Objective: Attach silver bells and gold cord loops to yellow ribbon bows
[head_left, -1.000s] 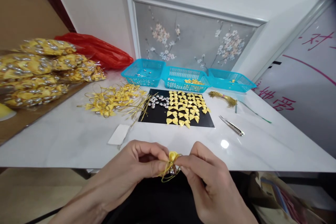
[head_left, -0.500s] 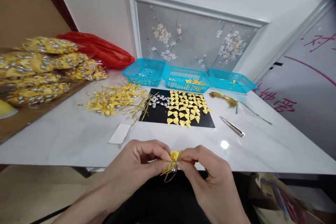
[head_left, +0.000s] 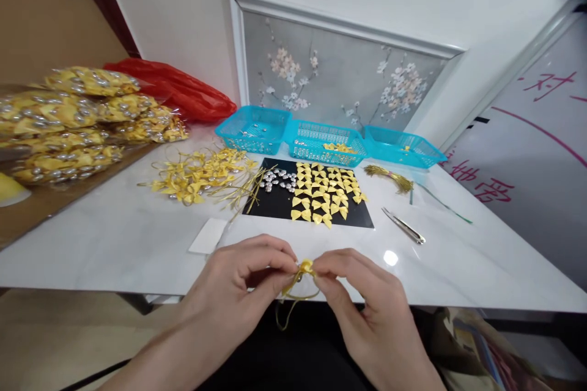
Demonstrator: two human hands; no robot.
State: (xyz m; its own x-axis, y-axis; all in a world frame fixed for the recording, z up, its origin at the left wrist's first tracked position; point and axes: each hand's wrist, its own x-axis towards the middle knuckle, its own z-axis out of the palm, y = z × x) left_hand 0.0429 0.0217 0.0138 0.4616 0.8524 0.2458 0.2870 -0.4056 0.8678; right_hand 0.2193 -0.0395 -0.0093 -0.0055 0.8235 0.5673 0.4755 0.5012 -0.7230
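Note:
Over the table's front edge, my left hand [head_left: 250, 275] and my right hand [head_left: 362, 287] pinch a small yellow ribbon bow [head_left: 305, 266] between them, thumbs against forefingers. A gold cord [head_left: 293, 298] loops down below the bow. Part of a silver bead shows at the bow's middle; the fingertips hide the rest. Beyond the hands lies a black mat [head_left: 270, 211] with rows of yellow bows [head_left: 321, 192] and, on its left side, several silver beads [head_left: 277, 179]. Loose gold cords [head_left: 247, 189] overlap the mat's left edge.
Finished-looking bows with cords [head_left: 197, 174] lie heaped at the left, near bagged bows [head_left: 68, 113]. Three blue baskets [head_left: 254, 142] line the back. On the right are thread snippers [head_left: 403, 226] and a gold cord bundle [head_left: 389, 177]. A white card [head_left: 207, 236] lies left of the mat.
Both hands have shifted slightly up with the bow. The bow has turned between the fingers, and the gold cord now hangs in a wider loop below it.

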